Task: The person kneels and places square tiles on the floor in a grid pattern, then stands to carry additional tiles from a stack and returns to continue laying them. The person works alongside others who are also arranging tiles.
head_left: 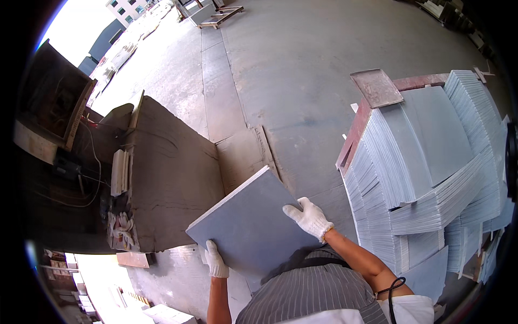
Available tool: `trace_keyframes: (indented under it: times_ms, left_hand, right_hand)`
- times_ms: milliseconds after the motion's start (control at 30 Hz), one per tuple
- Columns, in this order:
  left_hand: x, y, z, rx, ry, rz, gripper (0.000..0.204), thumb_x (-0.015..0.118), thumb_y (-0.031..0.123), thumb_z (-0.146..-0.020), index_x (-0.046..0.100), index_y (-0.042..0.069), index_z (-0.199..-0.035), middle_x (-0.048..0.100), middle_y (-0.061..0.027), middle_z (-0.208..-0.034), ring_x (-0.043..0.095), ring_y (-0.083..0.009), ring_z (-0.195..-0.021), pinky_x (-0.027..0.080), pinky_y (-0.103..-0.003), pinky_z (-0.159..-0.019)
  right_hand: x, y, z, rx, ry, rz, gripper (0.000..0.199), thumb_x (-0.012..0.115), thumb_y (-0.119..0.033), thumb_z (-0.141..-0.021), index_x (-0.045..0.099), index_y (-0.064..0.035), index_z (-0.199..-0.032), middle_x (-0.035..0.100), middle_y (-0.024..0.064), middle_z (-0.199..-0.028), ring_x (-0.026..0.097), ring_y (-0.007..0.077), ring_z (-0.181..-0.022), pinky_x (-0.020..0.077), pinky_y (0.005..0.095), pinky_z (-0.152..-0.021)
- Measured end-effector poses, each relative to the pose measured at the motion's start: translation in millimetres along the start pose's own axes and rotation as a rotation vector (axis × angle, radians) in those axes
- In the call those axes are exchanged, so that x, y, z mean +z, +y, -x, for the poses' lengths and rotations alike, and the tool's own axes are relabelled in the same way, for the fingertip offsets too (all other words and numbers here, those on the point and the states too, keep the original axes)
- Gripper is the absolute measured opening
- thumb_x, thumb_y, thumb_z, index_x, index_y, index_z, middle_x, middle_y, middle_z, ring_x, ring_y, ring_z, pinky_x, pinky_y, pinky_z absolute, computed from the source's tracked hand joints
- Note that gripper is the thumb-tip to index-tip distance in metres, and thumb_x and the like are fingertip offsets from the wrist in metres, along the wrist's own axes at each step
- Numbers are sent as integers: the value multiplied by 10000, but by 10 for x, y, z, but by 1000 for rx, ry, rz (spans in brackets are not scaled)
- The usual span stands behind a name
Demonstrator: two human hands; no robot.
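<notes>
Held in front of my striped apron (310, 289) is a square blue-grey tile (256, 224) with a pale edge. Whether it is one tile or a few together I cannot tell. My left hand (215, 260), in a white knitted glove, grips its lower left edge, thumb over the face. On the opposite side my right hand (309, 217), gloved too, clasps the right edge with its fingers partly hidden. To my right rise tightly packed stacks of similar blue-grey tiles (377, 156), some showing their faces, others their edges.
A brown bench (175, 178) stands close on the left, with used gloves (122, 229) and pale strips (120, 173) at its side. A shallow metal tray (376, 88) rests atop the red frame by the stacks. A wooden pallet (221, 17) lies far off on the concrete floor (302, 70).
</notes>
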State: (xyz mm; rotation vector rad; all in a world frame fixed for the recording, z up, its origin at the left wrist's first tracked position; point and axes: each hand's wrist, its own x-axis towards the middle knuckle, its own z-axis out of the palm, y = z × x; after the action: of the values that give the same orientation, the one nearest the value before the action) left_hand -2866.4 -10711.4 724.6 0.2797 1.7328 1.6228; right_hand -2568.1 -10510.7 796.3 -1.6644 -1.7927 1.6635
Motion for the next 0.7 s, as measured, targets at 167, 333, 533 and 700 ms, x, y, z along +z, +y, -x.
trace_keyframes:
  times_ms: [167, 333, 533, 700]
  left_hand:
    - [713, 323, -417, 13, 0, -32, 784, 609, 592, -875, 421, 15, -1371, 520, -57, -1257, 501, -192, -1140, 425, -363, -968]
    - [1079, 784, -820, 8, -10, -14, 811, 640, 615, -840, 439, 16, -1349, 539, -60, -1230, 524, -205, -1110, 451, -365, -935]
    - [1824, 1035, -2132, 30, -40, -79, 792, 638, 608, -846, 453, 24, -1349, 542, -52, -1222, 496, -197, -1106, 398, -376, -967]
    - [1983, 1559, -3159, 29, -142, 27, 793, 676, 584, -824, 451, 26, -1341, 592, -99, -1207, 601, -233, -1043, 519, -386, -878]
  right_hand:
    - [-521, -241, -634, 4, 2, -38, 745, 568, -664, -839, 580, 17, -1138, 668, 229, -1043, 639, 368, -1022, 470, 404, -908]
    - [-616, -621, -1309, -81, 4, -3, 736, 573, -660, -839, 587, 23, -1112, 673, 230, -1006, 650, 366, -986, 482, 418, -883]
    - [-839, -943, -2530, -85, 83, -110, 696, 586, -651, -835, 613, 22, -1012, 684, 217, -944, 664, 335, -942, 501, 403, -848]
    - [-712, -1609, -3364, -66, 109, -37, 834, 531, -726, -820, 599, 54, -1107, 669, 271, -1010, 633, 405, -1018, 485, 420, -888]
